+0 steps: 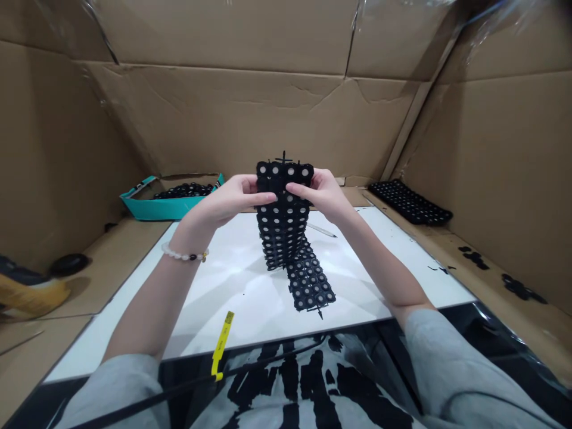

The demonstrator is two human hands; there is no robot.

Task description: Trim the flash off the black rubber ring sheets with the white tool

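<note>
- Patterned shirt [290, 381], nearest the lens; a cable [179, 390] crosses before it, bearing a yellow tag [221, 341], perhaps for identification.
- Left hand [232, 195]: closed on one long edge of the black strip [277, 229], thumb in front, fingers partly hidden behind.
- Right hand [328, 193]: matching pinch on the opposite edge; the paired hold seemingly keeps the upper stretch spread and facing the wearer.
- Strip, pale-dotted: raised over the white board [214, 286], lower end bent toward the wearer; board seems to support that end.
- Pen [322, 230]: on the board, behind the strip.
- Teal box [165, 210]: far left; walls likely keep its dark pieces [183, 190] together.
- Dotted black sheet [409, 201]: on cardboard at right, presumably out of the hands' way.
- Black scraps [474, 258]: near the sheet; reason unclear.
</note>
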